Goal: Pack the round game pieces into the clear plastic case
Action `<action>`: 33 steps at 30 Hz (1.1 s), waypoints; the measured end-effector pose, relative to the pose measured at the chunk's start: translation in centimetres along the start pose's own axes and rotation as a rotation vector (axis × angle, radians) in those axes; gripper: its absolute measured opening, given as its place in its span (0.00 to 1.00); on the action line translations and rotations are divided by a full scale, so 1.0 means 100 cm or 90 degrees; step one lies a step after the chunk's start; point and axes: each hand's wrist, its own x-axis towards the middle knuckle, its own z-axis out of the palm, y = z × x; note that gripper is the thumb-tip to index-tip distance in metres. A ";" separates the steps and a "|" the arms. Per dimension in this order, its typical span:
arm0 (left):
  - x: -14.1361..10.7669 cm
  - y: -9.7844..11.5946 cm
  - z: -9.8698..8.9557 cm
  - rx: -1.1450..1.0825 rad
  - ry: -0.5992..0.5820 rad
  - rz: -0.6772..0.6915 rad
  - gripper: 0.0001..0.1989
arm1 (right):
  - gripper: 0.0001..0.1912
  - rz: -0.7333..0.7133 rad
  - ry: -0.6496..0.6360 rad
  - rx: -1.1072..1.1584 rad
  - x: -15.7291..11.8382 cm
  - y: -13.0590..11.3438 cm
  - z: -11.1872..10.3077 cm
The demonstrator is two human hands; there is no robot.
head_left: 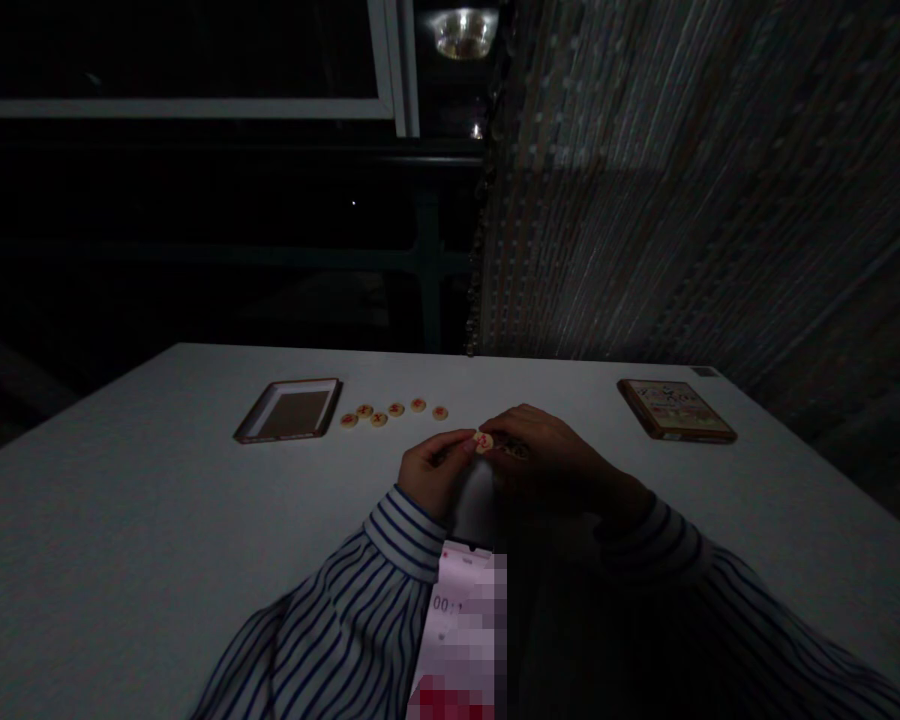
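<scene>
My left hand [431, 470] is closed, its thumb and index finger pinching a round, pale xiangqi piece [483, 441] with a red character. Right beside it, my right hand [544, 455] curls with its fingertips close to that same piece. Under its fingers show more xiangqi pieces [513, 449], partly hidden and in shadow; the hand appears closed around them. Beyond my left hand, several xiangqi pieces [396, 410] with red markings lie face up on the white table [217, 520] in a loose group.
A shallow open box part [288, 410] lies at the left, its inside showing. At the right rests a flat printed box [676, 410]. A lit phone [461, 620] with a timer lies near my left forearm. Behind the table hangs a string curtain [607, 200] beside a window frame [396, 60].
</scene>
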 end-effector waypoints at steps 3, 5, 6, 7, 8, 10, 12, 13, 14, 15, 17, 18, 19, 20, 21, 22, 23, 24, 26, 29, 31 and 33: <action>0.000 0.000 0.000 -0.005 -0.003 -0.003 0.10 | 0.14 -0.014 -0.005 -0.028 0.000 0.000 -0.001; 0.000 0.000 0.000 -0.003 -0.005 -0.003 0.10 | 0.14 -0.018 -0.007 -0.038 0.000 -0.001 -0.003; 0.000 0.000 0.000 0.001 -0.003 -0.002 0.10 | 0.14 -0.019 -0.005 -0.042 0.000 -0.001 -0.003; 0.000 0.000 -0.001 0.006 -0.003 -0.001 0.11 | 0.14 -0.021 -0.004 -0.045 0.000 0.000 -0.003; 0.001 0.000 -0.001 0.011 -0.002 -0.003 0.11 | 0.14 -0.020 -0.001 -0.048 0.000 0.000 -0.004; 0.001 -0.001 -0.001 0.020 0.006 -0.010 0.11 | 0.14 -0.013 0.007 -0.055 -0.001 0.003 -0.004; 0.001 -0.003 -0.002 0.030 0.011 -0.024 0.12 | 0.14 -0.002 0.009 -0.065 -0.002 0.006 -0.005; 0.001 -0.004 -0.002 0.034 0.013 -0.032 0.13 | 0.15 0.003 0.008 -0.072 -0.002 0.007 -0.006; 0.002 -0.005 -0.002 0.037 0.014 -0.038 0.13 | 0.15 0.005 0.005 -0.078 -0.003 0.009 -0.007; 0.002 -0.006 -0.002 0.040 0.013 -0.041 0.13 | 0.15 0.006 0.002 -0.084 -0.004 0.010 -0.008; 0.002 -0.008 -0.002 0.046 0.015 -0.041 0.13 | 0.15 0.009 -0.001 -0.093 -0.004 0.013 -0.011; 0.002 -0.008 -0.002 0.050 0.017 -0.040 0.13 | 0.15 0.012 -0.001 -0.097 -0.004 0.013 -0.012; 0.002 -0.009 -0.002 0.052 0.018 -0.039 0.13 | 0.15 0.014 0.000 -0.102 -0.005 0.014 -0.013; 0.002 -0.009 -0.002 0.053 0.021 -0.038 0.13 | 0.15 0.017 0.001 -0.107 -0.005 0.014 -0.014; 0.002 -0.010 -0.001 0.054 0.021 -0.038 0.13 | 0.15 0.019 0.000 -0.114 -0.005 0.015 -0.015; 0.002 -0.010 -0.001 0.054 0.020 -0.039 0.13 | 0.15 0.021 -0.003 -0.121 -0.005 0.015 -0.017; 0.002 -0.010 -0.001 0.056 0.019 -0.039 0.13 | 0.15 0.025 -0.005 -0.127 -0.005 0.015 -0.018; 0.002 -0.011 -0.001 0.060 0.017 -0.040 0.13 | 0.15 0.029 -0.008 -0.133 -0.005 0.016 -0.019; 0.003 -0.012 -0.001 0.072 0.012 -0.043 0.13 | 0.16 0.041 -0.010 -0.138 -0.006 0.018 -0.021; 0.003 -0.014 -0.001 0.081 0.016 -0.043 0.12 | 0.16 0.057 -0.013 -0.138 -0.008 0.022 -0.025; 0.003 -0.015 -0.001 0.086 0.017 -0.042 0.12 | 0.16 0.066 -0.018 -0.139 -0.009 0.027 -0.027; 0.003 -0.015 -0.001 0.088 0.017 -0.042 0.12 | 0.17 0.076 -0.026 -0.142 -0.011 0.031 -0.028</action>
